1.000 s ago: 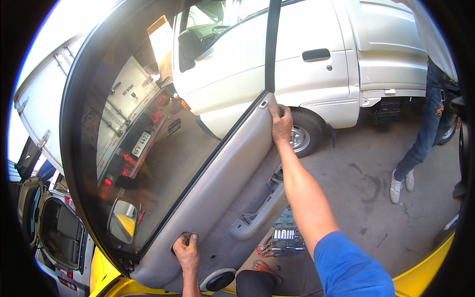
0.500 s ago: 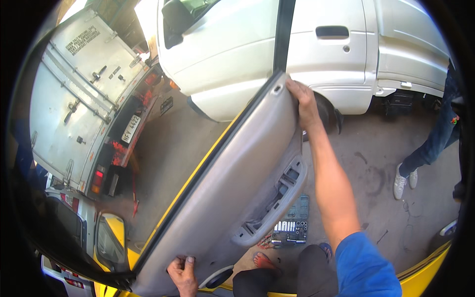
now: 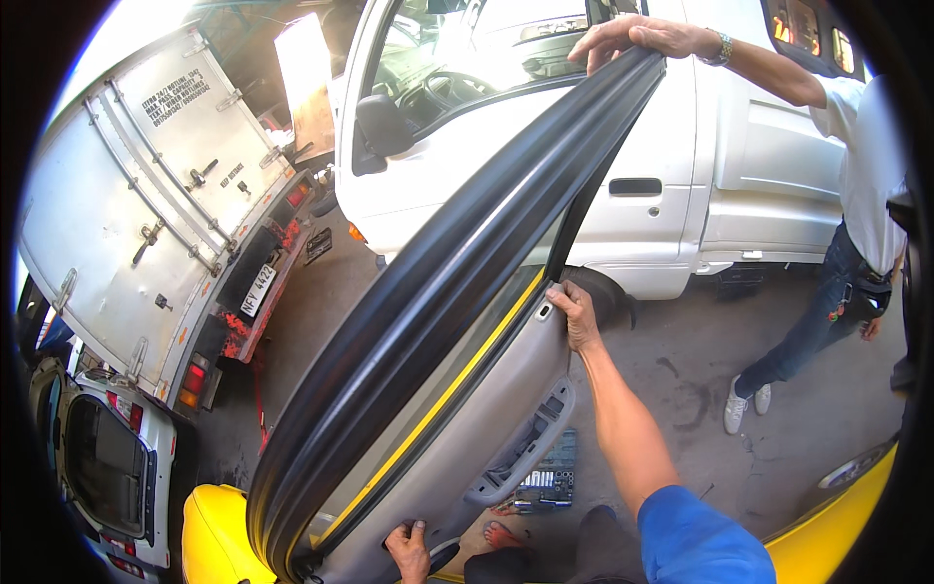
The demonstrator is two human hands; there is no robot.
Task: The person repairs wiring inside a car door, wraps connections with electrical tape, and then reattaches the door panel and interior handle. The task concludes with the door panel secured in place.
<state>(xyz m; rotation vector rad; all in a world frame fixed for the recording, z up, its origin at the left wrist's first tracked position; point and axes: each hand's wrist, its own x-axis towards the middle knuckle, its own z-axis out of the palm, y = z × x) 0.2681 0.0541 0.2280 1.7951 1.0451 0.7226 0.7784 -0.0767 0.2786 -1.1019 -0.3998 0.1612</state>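
A grey door trim panel (image 3: 443, 438) lies along the inner side of a yellow car door, under the black window frame (image 3: 389, 292). My right hand (image 3: 576, 313) is closed around the panel's upper rear corner, beside a small slotted hole, its thumb over the edge. My left hand (image 3: 409, 553) has its fingers curled and its thumb up against the lower part of the panel; its fingertips are partly hidden. An armrest with open switch slots (image 3: 520, 443) sits between my hands. A co-worker's hand (image 3: 632, 41) rests on the frame's top corner.
The co-worker (image 3: 856, 195) stands at the right, beside a white truck (image 3: 671, 224). A socket set in an open case (image 3: 547, 487) lies on the floor by my feet. A box truck (image 3: 146, 185) and a silver vehicle (image 3: 112, 467) stand at the left.
My view has tilted up, bringing the window frame and the co-worker's upper body and hand into sight. Both my hands stay at the same places on the panel.
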